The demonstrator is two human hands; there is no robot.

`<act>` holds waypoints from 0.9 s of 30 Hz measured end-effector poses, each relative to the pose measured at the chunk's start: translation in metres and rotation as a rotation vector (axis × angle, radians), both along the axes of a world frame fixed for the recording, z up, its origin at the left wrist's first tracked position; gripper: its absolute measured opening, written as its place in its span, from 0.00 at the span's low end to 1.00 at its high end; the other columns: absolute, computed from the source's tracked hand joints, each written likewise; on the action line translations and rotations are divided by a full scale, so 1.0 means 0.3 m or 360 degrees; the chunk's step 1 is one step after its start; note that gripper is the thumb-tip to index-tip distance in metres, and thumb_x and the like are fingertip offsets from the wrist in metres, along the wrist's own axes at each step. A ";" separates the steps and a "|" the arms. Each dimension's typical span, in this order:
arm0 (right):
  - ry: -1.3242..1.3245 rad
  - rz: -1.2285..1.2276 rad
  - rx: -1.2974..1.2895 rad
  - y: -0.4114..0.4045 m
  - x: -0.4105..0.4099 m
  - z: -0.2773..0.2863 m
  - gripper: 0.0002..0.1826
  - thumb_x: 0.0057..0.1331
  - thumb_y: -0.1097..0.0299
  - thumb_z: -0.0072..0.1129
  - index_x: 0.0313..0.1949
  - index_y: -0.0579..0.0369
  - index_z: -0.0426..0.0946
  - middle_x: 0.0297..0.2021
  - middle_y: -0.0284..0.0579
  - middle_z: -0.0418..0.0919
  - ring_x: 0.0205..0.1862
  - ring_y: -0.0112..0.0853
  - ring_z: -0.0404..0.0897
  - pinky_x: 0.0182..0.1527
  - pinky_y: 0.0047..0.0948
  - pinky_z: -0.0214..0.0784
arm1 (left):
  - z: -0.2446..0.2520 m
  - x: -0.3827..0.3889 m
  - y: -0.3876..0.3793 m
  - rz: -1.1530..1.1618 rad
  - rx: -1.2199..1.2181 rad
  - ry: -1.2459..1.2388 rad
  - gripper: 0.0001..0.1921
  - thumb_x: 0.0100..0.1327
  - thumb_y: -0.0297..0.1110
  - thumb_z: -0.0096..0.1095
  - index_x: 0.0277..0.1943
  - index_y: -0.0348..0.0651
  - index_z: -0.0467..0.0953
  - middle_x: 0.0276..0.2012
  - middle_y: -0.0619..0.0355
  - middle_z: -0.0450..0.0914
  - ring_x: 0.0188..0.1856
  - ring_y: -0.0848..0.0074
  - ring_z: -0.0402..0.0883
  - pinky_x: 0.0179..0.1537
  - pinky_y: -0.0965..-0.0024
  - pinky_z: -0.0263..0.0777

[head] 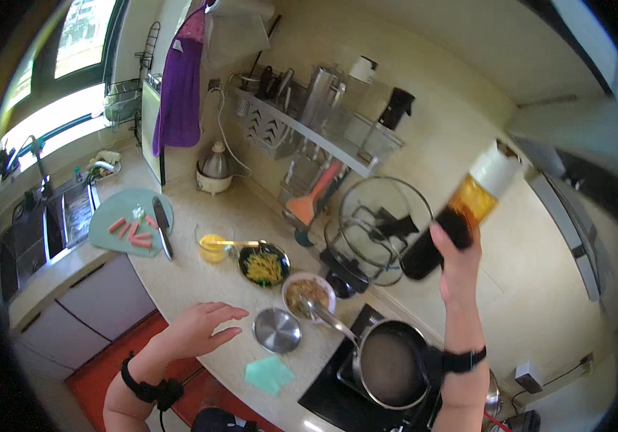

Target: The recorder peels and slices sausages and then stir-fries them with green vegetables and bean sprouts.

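Note:
My right hand [457,259] is closed around a glass bottle [452,224] of dark liquid with a white top, tilted and raised above the hob. Below it a saucepan [390,364] of cloudy liquid sits on the black hob [330,383]. With fingers apart and nothing held, my left hand [206,326] hovers over the counter edge, left of an empty round metal dish [277,330]. A green cloth [269,375] lies below that dish. Behind stand a bowl of minced food [308,296], a dark bowl of yellow-green strips [263,265] and a glass of yellow liquid [213,248].
A knife [162,227] lies on a green cutting board [125,216] with pink sticks, near the sink [25,243]. Glass lids [384,216] stand against the wall, under a utensil shelf [309,132]. A purple cloth [182,92] hangs at the back, and a range hood [563,232] is at right.

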State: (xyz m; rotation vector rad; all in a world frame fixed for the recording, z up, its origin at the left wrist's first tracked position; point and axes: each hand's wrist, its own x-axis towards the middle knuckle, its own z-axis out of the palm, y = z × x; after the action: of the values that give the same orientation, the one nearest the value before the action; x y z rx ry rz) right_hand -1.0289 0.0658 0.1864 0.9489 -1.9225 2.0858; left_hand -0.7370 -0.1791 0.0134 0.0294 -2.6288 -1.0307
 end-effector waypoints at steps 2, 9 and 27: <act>0.0200 0.0178 -0.0139 -0.261 -0.074 0.081 0.34 0.51 0.75 0.73 0.57 0.59 0.68 0.48 0.41 0.76 0.50 0.30 0.75 0.56 0.30 0.67 | -0.001 -0.004 -0.140 -0.0010 0.0110 -0.0016 0.16 0.65 0.37 0.60 0.53 0.44 0.75 0.43 0.52 0.81 0.46 0.59 0.79 0.49 0.61 0.72; 0.0514 -0.0261 -0.0149 -0.864 -0.430 0.156 0.34 0.50 0.64 0.76 0.54 0.59 0.69 0.48 0.44 0.77 0.49 0.35 0.76 0.54 0.34 0.67 | -0.009 0.031 -0.476 0.0209 0.0180 -0.0196 0.14 0.61 0.33 0.63 0.49 0.43 0.77 0.41 0.52 0.81 0.44 0.61 0.81 0.44 0.63 0.75; 0.0294 -0.0764 0.0821 -0.873 -0.440 -0.146 0.41 0.58 0.49 0.65 0.58 0.70 0.62 0.53 0.65 0.73 0.54 0.50 0.76 0.52 0.41 0.71 | -0.055 -0.111 -0.471 -0.0024 0.0293 -0.0433 0.15 0.60 0.26 0.64 0.51 0.38 0.75 0.43 0.51 0.81 0.46 0.63 0.81 0.46 0.64 0.74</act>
State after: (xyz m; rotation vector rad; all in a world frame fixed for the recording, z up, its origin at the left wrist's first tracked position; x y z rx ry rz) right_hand -1.1609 -0.1960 0.1426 0.6302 -2.3386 1.2273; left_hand -0.7704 -0.3203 -0.0030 0.2051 -2.7639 -1.3565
